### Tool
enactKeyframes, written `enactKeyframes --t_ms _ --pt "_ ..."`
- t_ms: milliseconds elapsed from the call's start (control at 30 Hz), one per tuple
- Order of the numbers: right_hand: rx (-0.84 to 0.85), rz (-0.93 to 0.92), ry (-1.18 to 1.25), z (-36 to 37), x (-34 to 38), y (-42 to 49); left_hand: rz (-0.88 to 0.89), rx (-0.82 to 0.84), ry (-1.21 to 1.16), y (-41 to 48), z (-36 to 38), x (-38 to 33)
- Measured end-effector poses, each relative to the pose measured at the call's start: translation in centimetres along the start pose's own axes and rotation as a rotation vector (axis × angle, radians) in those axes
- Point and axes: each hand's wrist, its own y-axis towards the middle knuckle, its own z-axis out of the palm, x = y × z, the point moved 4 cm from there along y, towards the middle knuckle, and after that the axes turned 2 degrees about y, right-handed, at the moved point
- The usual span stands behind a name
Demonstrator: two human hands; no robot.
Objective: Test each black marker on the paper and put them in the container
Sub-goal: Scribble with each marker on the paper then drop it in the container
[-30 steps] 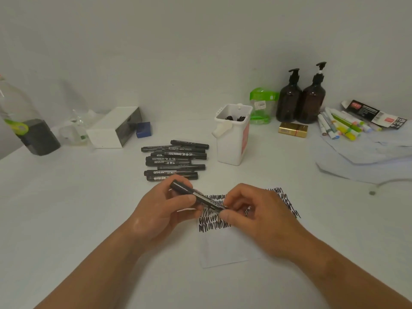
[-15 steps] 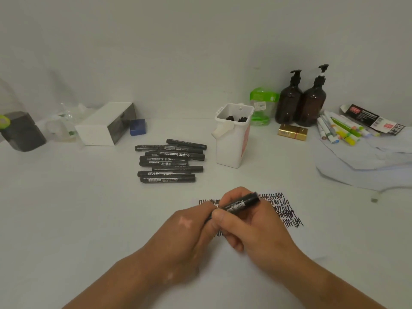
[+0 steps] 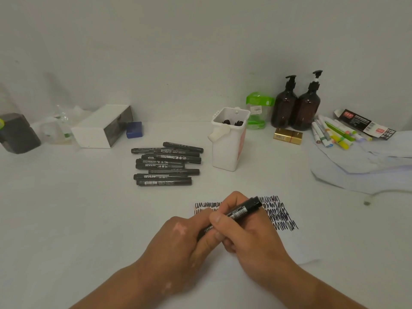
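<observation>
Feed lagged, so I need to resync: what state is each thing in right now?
held marker: tilted over the paper, lower end hidden.
left hand: grips its lower end.
right hand: grips its barrel.
paper: flat, scribbled across its top.
container: upright, open, marker ends inside.
loose markers: lying piled left of the container.

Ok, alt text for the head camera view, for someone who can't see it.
The left hand and right hand grip one black marker above the scribbled paper. Behind lie a pile of black markers and a white container.
</observation>
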Motion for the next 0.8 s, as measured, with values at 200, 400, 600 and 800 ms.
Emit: enactKeyframes --t_ms 200,400,600,800 --pt "-0.113 -0.063 -0.032 -1.4 0.3 0.6 -0.017 0.028 0.045 0.3 -0.1 1.0" --pt "-0.253 0.001 0.095 -4.7 0.8 1.1 -0.099 0.162 0.172 -0.2 -2.9 4.6" --pt "-0.088 0.092 -0.059 -3.9 0.4 0.7 -0.12 0.284 0.254 -0.4 -2.0 5.4" --pt "-0.006 0.175 -0.27 -2.2 -0.3 0.0 -0.122 0.273 0.355 -0.2 -1.1 5.0"
